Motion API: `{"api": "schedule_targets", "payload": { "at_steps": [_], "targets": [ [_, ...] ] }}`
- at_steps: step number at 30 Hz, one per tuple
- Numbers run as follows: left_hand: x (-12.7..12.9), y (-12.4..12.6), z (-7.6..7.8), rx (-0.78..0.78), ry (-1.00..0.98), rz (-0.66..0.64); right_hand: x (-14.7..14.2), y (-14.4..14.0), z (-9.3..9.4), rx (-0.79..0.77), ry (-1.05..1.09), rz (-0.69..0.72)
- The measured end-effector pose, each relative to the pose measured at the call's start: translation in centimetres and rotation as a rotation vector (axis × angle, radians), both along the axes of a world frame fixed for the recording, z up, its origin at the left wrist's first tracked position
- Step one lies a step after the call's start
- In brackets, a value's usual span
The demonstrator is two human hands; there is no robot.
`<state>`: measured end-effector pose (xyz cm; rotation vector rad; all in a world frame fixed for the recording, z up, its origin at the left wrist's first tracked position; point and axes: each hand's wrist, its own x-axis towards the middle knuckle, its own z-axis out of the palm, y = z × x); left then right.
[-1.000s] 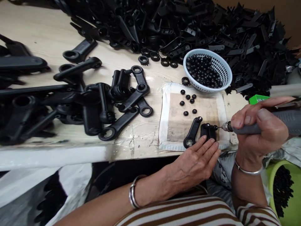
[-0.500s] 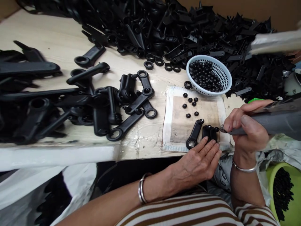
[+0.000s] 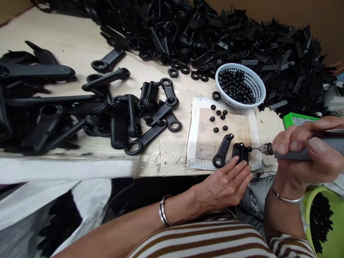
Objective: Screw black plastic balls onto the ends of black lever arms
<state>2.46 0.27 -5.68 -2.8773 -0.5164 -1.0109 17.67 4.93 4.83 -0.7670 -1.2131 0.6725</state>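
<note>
Head view, clock face centred on the cloth pad (image 3: 207, 146) on the worktop (image 3: 173, 152). At 6 o'clock: left hand (image 3: 225, 185), palm down, fingers straight and nearly together, fingertips pinning at least two black crank arms (image 3: 244, 155) side by side on the pad rather than gripping round them. Between 3 and 4 o'clock: right hand (image 3: 303, 170), wrapped firmly around a grey power driver (image 3: 295, 154), thin bit aimed towards 9 o'clock, tip at a black knob (image 3: 249, 149) on the end of one pinned arm; depth of seating impossible to tell.

Good practice here, by judgement: bit kept in line with the knob, pressure steady along that line, arms flat and unable to twist, left fingertips well clear of the bit, force eased on stiffening.

Containers: at 1 o'clock, a pale blue basket (image 3: 259, 84) of many black knobs, with seven loose knobs (image 3: 223, 116) on the pad below; near 3 o'clock, a green box (image 3: 289, 120), partly hidden behind the right hand, with silvery pieces too small to identify; at 4 o'clock, a yellow-green tub (image 3: 335, 209) of small black parts (image 3: 321, 218); between 8 and 9 o'clock, an open white bag (image 3: 92, 197) with dark contents, shapes unclear.
</note>
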Motion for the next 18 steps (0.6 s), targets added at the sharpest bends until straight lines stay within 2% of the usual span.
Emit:
{"api": "schedule_targets", "payload": {
  "at_steps": [3,6,14,18],
  "targets": [
    [0.0,0.0,0.2,-0.006,-0.001,0.007,-1.3,0.4,-0.4,-0.011,0.014,-0.026],
    [-0.1,0.0,0.3,-0.008,-0.002,0.011,-1.9,0.7,-0.8,-0.048,-0.034,0.009],
    [-0.1,0.0,0.2,0.004,0.006,0.012,-1.6,1.1,-1.6,-0.015,-0.151,0.128],
    [0.0,0.0,0.2,0.002,0.004,0.015,-1.9,1.0,-1.5,-0.023,-0.075,0.047]
  ]
}}
